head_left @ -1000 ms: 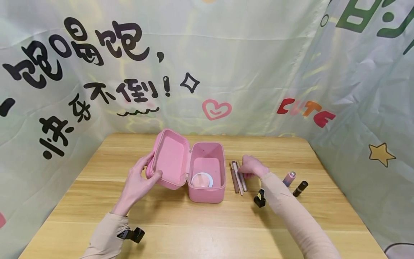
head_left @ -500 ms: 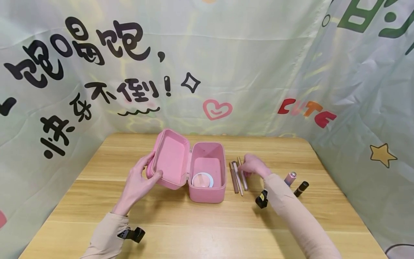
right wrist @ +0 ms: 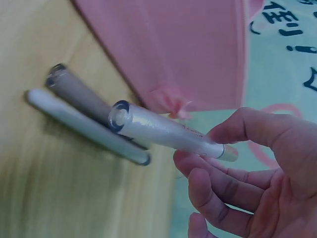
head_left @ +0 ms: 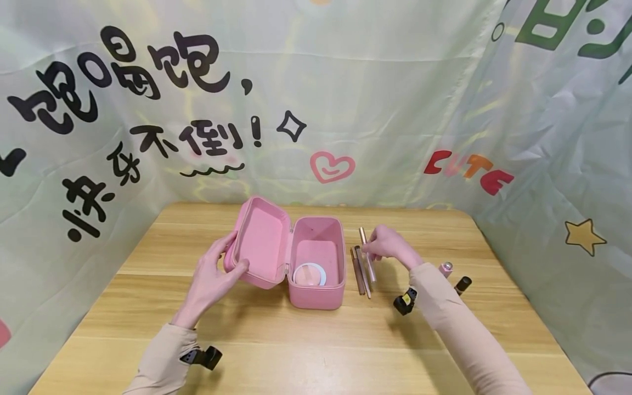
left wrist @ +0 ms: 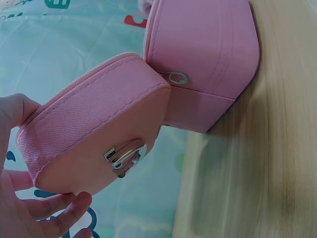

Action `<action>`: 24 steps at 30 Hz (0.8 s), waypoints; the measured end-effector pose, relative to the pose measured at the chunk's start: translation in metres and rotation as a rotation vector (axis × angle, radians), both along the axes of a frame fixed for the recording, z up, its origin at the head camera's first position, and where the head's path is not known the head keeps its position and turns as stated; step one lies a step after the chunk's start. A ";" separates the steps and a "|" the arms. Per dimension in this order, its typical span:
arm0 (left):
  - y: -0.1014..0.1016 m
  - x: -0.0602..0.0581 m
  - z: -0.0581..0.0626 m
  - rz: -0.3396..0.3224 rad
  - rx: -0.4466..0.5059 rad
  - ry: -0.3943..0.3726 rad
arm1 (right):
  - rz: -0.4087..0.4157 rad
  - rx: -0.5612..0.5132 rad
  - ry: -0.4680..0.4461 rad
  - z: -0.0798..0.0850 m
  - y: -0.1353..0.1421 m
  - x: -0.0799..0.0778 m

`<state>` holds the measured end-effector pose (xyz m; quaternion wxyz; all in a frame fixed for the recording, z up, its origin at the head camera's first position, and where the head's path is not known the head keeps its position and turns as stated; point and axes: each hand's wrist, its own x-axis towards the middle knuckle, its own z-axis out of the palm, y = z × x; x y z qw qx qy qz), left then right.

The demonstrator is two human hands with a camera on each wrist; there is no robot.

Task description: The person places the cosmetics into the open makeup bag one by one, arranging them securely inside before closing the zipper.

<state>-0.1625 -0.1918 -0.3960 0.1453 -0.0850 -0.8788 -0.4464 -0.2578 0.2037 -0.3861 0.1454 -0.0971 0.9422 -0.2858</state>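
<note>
A pink cosmetic case (head_left: 316,297) stands unzipped on the table. My left hand (head_left: 212,281) grips its swung-out lid (head_left: 261,241) at the left edge, thumb on the near rim. A round pale-pink compact with a white rim (head_left: 309,274) rests inside the case. To the case's right, my right hand (head_left: 387,244) pinches a slim, pearly cosmetic tube (right wrist: 158,131) between thumb and fingers, near its gold end. In the right wrist view that tube is tilted above a brownish tube (right wrist: 81,91) and a thin pale stick (right wrist: 89,124), which lie side by side on the wood.
Beyond my right forearm are a pink tube with a silvery end (head_left: 446,268) and a black tube (head_left: 463,285), both partly covered by the sleeve. The wooden table (head_left: 296,351) meets a printed cloth backdrop (head_left: 395,99) at the back and sides.
My right hand has drawn the pearly tube away from the other two slim items, up and slightly right. The left hand keeps its hold on the lid.
</note>
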 end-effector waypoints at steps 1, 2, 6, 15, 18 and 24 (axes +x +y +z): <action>0.000 0.000 0.000 0.000 0.002 -0.001 | 0.003 -0.009 0.007 0.003 -0.001 0.000; 0.000 0.000 0.000 -0.001 0.002 -0.001 | 0.007 -0.012 0.018 0.007 -0.002 0.001; 0.001 0.001 0.000 0.001 0.002 0.000 | 0.005 -0.018 0.052 0.023 -0.008 0.001; 0.004 0.006 0.004 0.025 -0.027 0.016 | 0.029 0.005 0.122 0.058 -0.027 -0.001; 0.004 0.007 0.003 0.035 -0.037 0.024 | 0.043 0.031 0.122 0.068 -0.034 -0.003; 0.007 0.008 0.002 0.050 -0.051 0.029 | 0.076 0.067 0.095 0.080 -0.053 -0.008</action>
